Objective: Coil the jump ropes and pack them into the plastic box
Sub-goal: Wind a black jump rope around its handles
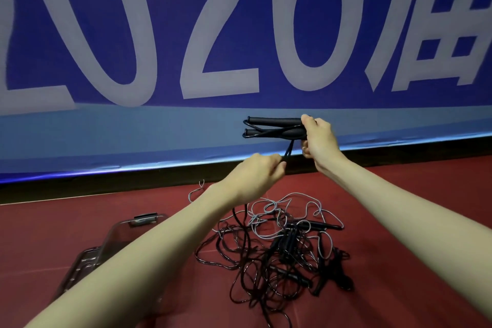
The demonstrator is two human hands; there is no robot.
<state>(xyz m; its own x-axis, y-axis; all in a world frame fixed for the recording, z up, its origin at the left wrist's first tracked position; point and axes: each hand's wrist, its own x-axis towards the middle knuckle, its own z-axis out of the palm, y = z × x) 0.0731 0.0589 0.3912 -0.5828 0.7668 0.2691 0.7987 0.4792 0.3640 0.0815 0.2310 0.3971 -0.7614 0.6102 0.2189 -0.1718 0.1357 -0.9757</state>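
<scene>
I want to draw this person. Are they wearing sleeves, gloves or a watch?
No. Both forearms are bare, with no sleeves in view. The left hand and right hand wear no gloves, and no watch, ring or bracelet shows.

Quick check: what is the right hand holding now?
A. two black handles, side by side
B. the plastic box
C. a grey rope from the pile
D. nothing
A: the right hand grips two black handles held level side by side, while the left hand pinches the black rope hanging from them.

The plastic box [87, 261] lies left of the tangled jump ropes [279, 247], banner [239, 34] behind both.
</scene>
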